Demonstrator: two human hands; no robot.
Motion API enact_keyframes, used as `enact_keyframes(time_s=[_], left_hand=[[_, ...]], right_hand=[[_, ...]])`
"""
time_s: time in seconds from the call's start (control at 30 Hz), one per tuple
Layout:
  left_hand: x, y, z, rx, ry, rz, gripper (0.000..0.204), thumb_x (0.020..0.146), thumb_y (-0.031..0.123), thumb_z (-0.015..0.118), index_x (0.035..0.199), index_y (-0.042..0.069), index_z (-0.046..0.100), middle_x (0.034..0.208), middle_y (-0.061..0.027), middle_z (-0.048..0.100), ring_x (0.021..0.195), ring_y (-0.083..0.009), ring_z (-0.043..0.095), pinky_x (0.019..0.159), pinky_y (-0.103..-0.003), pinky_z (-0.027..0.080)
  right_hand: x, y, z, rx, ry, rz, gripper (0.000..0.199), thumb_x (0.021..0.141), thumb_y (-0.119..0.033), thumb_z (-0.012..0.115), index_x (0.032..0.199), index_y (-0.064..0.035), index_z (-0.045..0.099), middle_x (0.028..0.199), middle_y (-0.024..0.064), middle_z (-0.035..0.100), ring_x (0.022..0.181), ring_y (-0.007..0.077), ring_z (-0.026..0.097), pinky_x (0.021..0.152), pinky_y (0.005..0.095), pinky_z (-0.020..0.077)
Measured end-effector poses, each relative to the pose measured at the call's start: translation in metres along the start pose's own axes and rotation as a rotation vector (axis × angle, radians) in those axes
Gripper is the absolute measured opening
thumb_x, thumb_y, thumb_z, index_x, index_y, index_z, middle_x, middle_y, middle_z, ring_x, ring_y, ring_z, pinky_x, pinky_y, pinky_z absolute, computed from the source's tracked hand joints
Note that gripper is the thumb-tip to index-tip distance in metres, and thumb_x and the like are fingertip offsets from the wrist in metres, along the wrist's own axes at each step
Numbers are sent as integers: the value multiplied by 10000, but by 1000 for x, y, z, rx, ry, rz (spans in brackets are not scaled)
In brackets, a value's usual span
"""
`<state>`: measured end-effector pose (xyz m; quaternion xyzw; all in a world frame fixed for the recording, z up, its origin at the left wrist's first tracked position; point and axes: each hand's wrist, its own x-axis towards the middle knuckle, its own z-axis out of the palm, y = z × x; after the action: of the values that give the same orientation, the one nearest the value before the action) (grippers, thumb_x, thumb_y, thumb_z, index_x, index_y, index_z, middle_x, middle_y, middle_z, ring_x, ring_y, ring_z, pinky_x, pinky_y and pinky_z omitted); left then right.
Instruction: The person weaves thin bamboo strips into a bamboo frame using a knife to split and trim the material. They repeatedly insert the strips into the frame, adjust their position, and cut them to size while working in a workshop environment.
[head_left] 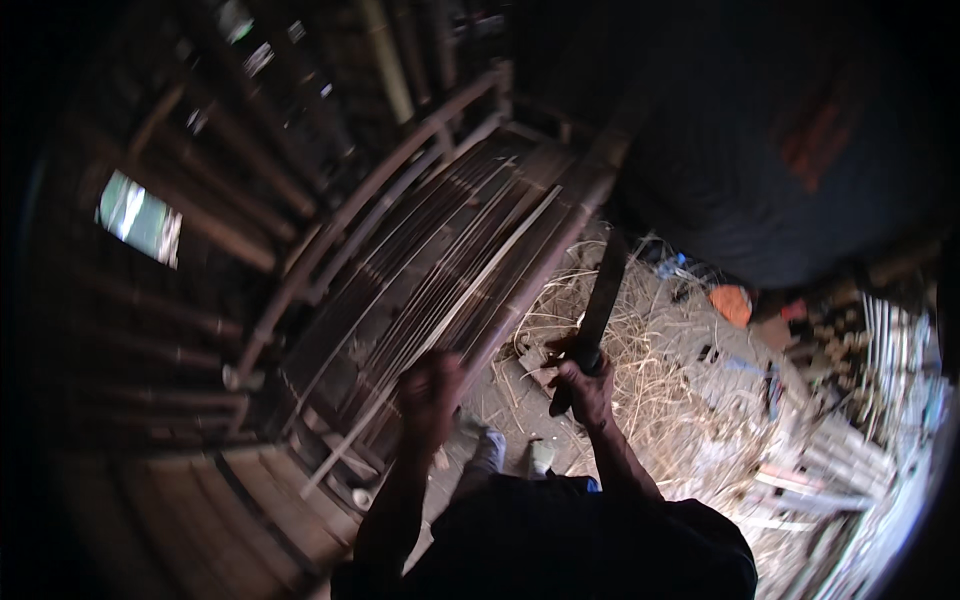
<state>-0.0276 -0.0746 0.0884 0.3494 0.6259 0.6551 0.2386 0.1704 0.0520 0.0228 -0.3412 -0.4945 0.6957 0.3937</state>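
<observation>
A large knife (604, 295) with a long, dark, broad blade points away from me, tip up. My right hand (588, 388) is wrapped round its handle, over the ground to the right of a bamboo bench (540, 268). My left hand (430, 388) is closed above the bench's near right edge, a little blurred. Pale thin bamboo strips (478, 278) lie lengthwise on the bench, and the longest runs beside my left fist and sticks out past the near end. Whether a strip is inside that fist is hidden.
Shavings and thin strips (650, 375) litter the ground at right. An orange object (731, 304) lies farther off, and stacked wood pieces (850, 455) stand at far right. A curved bamboo rail (375, 195) borders the bench's left side. Wooden slats (215, 510) lie at lower left.
</observation>
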Motion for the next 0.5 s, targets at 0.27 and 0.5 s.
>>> enact_keyframes(time_s=[0.27, 0.5], left_hand=[[16, -69, 7, 280, -58, -37, 243, 893, 246, 705, 798, 23, 692, 633, -71, 594, 603, -116, 567, 548, -289, 441], [59, -102, -32, 295, 90, 29, 326, 846, 398, 720, 885, 75, 708, 873, -115, 674, 865, -258, 629, 736, -384, 494]], right_hand=[[62, 23, 79, 359, -188, -95, 493, 875, -324, 713, 1194, 5, 532, 1016, 144, 651, 878, 239, 655, 699, 351, 572], [122, 2, 133, -104, -35, -181, 261, 892, -216, 675, 1038, -7, 618, 828, 80, 662, 642, 148, 633, 514, 269, 497]])
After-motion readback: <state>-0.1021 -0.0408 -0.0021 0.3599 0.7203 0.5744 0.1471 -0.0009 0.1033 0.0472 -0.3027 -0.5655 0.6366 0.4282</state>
